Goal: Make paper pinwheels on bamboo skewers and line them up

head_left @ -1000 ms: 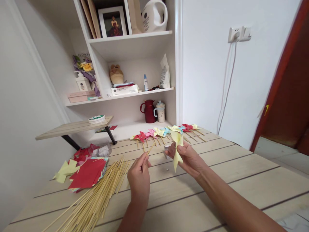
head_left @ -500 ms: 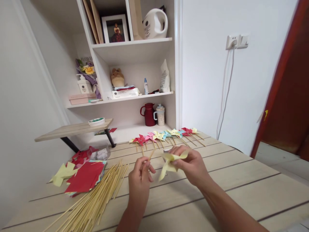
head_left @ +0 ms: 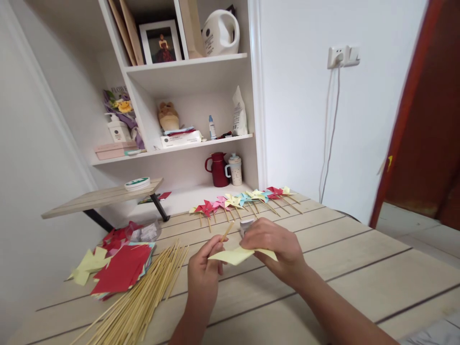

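My left hand [head_left: 205, 263] is closed on a thin wooden stick [head_left: 227, 231], whose tip points up and to the right past the fingers. In my right hand [head_left: 275, 242] a pale yellow paper pinwheel [head_left: 235, 256] is pinched, its blades spread sideways and one reaching to my left fingers. Whether stick and paper touch, I cannot tell. A small grey object [head_left: 246, 225] shows just behind my right fingers, partly hidden. Left of my hands lies a bundle of wooden sticks [head_left: 143, 292], beside a stack of coloured paper squares topped with red [head_left: 122, 268].
Along the table's far edge lies a row of pinwheels on sticks [head_left: 237, 200]. A yellow paper pinwheel shape [head_left: 88, 266] and a clear container [head_left: 147, 231] are at the left, near a small raised wooden shelf [head_left: 104, 195]. Behind stand a red jug [head_left: 219, 170] and a cup [head_left: 235, 170].
My right hand has turned the yellow pinwheel from facing me to nearly edge-on and brought it closer to my left hand. The whole view has shifted slightly.
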{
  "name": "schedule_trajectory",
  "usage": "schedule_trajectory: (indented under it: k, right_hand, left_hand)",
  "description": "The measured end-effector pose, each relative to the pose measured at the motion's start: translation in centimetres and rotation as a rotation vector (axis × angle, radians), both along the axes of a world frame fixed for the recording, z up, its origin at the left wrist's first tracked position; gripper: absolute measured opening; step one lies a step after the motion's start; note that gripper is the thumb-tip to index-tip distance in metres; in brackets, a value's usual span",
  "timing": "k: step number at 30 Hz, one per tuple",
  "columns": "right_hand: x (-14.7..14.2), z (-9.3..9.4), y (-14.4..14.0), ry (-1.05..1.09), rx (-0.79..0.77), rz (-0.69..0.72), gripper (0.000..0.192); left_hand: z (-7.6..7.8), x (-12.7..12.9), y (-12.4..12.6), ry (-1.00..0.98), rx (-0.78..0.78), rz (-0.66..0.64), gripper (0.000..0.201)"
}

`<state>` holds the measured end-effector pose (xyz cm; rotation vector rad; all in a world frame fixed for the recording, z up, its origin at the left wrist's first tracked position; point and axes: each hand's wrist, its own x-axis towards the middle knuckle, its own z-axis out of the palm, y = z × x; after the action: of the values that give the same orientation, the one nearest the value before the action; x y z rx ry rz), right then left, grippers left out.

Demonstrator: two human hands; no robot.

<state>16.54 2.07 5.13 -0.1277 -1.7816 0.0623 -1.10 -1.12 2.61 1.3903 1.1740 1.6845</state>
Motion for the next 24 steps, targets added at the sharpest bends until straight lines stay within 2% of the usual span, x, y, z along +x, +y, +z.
schedule_trajectory:
  k: [9,13,18,24]
  right_hand:
    - [-0.13,0.12,-0.01,0.006,-0.048,0.015,0.016]
    - [-0.16,0.25,-0.05,0.017,-0.03,0.015,0.016]
    - [-0.24,0.38,-0.1,0.037,-0.035,0.01,0.015]
    - [-0.34,0.24,0.0,0.055,-0.048,0.02,0.015]
  left_hand:
    - [0.45,0.42,-0.77,0.102,-0.015,-0.017,0.038]
    - [0.2,0.28,-0.67,0.198,0.037,-0.008,0.036]
    - [-0.11,0.08,-0.68,0.287,0.149,0.073,0.03]
    - [-0.3,0.01,-0.81,0.336,0.201,0.132,0.029]
